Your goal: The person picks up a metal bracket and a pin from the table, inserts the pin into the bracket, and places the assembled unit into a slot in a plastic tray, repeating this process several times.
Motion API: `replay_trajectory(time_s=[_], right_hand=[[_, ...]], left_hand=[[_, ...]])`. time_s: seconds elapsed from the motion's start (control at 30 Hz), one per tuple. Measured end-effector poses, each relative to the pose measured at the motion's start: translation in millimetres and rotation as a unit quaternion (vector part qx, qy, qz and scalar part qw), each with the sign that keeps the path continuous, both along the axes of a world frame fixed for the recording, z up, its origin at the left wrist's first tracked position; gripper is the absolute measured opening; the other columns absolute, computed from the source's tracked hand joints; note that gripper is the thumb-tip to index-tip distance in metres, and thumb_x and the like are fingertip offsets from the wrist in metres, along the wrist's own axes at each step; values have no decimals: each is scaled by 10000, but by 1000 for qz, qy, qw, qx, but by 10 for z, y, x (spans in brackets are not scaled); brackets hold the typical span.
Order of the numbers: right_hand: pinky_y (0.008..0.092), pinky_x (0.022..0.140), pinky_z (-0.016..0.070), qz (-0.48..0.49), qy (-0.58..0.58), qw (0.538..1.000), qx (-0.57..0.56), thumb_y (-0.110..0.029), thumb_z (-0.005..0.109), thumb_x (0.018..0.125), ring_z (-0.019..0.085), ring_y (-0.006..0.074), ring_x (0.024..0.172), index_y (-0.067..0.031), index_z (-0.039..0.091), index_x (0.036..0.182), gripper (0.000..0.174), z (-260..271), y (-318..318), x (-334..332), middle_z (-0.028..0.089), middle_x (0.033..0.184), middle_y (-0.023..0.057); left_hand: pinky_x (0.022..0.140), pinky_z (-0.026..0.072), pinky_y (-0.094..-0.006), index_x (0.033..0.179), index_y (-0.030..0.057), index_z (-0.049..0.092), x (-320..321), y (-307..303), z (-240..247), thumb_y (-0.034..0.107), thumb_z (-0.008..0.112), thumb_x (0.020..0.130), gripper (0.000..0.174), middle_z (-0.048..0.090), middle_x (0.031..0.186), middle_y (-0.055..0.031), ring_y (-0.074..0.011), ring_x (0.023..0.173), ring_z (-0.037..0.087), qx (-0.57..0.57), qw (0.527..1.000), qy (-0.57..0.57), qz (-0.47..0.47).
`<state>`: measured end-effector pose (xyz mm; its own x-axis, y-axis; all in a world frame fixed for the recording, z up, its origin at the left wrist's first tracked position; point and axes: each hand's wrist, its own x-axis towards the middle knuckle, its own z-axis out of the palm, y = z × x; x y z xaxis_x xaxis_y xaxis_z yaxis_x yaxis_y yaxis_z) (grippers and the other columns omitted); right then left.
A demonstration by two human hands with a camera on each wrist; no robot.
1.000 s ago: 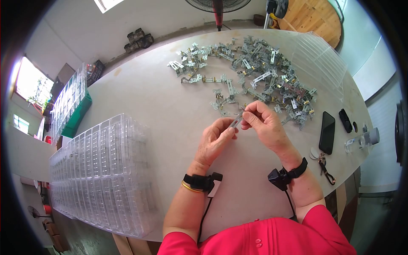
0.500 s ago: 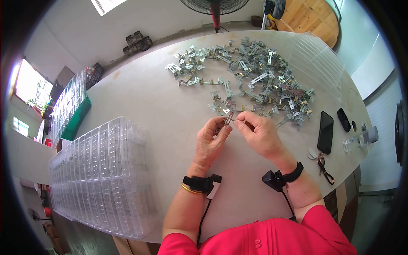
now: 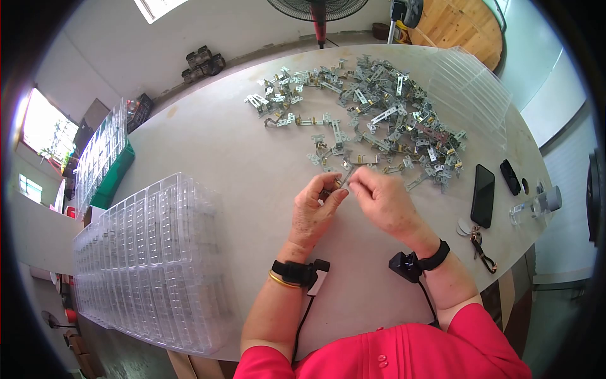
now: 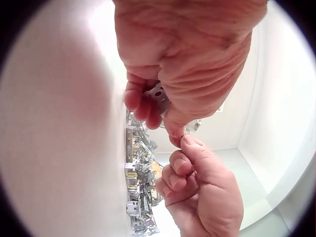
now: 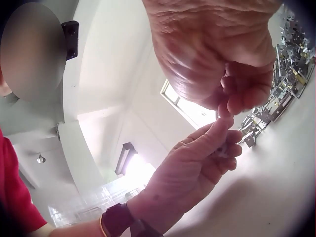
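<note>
1. Left hand [image 3: 314, 207] holds a metal bracket [image 4: 159, 94], its fingers curled round the piece and its thumb laid along the near side; a plate with a hole shows between fingers and palm in the left wrist view.
2. The bracket is raised in front of the person, between the two hands. In the head view its long axis seems to slant away from the person and slightly rightward, though the fingers hide most of it.
3. Of the two hands, the left is nearer, since the piece sits inside its grip. Seen from the right hand [image 3: 386, 199], the bracket lies just to the left.
4. That right hand has its fingers bent in and its thumb tip meeting the left thumb in the wrist views. Whether it pinches something small cannot be told. This meeting of the tips, right hand coming in from the side, is the relation that counts.
5. Beyond both hands, a heap of brackets [image 3: 384, 115] spreads over the table [image 3: 208, 136], its near edge closest to the right hand.
6. Farther out, clear trays [image 3: 151, 252] stand left of the left forearm; a phone [image 3: 483, 197] and keys [image 3: 476, 239] lie right of the right hand.
</note>
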<state>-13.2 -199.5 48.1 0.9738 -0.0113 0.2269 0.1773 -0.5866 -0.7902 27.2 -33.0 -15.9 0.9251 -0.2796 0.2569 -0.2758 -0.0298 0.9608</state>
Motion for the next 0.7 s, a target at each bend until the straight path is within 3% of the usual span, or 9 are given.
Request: replay_trajectory(time_s=[0.03,0.17,0.23,0.3,0.43,0.53,0.7], right_hand=[[401,574,460,39,-2,999,-12,-130,605,951,619,339,628,-32,613,953,98,-22,-13,4,621,716,183],[375,562,446,35,60,997,35,-142,600,959,587,280,586,-28,609,947,115,-16,-36,16,607,691,158],[347,556,432,19,85,993,79,-144,595,963,546,203,563,-26,606,959,118,-107,-50,48,589,666,110],[332,557,431,34,102,990,87,-146,593,966,539,170,569,-24,607,961,123,-175,-60,72,589,663,82],[281,551,433,77,188,966,161,-166,583,982,535,90,591,-26,613,959,145,-251,-55,101,603,679,18],[254,545,433,84,224,951,198,-181,576,995,541,67,600,-32,616,966,157,-344,-51,125,607,692,2],[249,531,453,83,218,947,219,-197,574,1002,562,70,603,-38,607,984,164,-452,-92,169,611,710,5]], left_hand=[[709,494,-242,1172,33,658,-1,1,-5,76,748,886,303,667,884,2,-74,783,592,0,1000,0,0],[718,483,-241,1175,15,654,16,1,-34,82,718,915,276,652,917,7,-71,808,575,-11,999,20,28],[724,476,-237,1176,0,651,23,31,-16,77,702,930,262,638,935,24,-63,820,555,4,998,15,54],[719,479,-247,1129,-4,676,32,40,38,135,689,947,230,636,933,-6,-81,809,561,45,984,4,170],[708,493,-299,1040,-11,711,86,134,55,224,657,966,253,606,925,-66,-150,764,578,127,955,-24,266],[705,498,-324,1010,-7,725,97,175,98,246,669,951,266,626,919,-87,-183,772,600,167,936,-4,308],[702,502,-339,963,4,742,141,246,79,262,682,929,267,648,843,-93,-204,756,617,273,916,-10,292]])
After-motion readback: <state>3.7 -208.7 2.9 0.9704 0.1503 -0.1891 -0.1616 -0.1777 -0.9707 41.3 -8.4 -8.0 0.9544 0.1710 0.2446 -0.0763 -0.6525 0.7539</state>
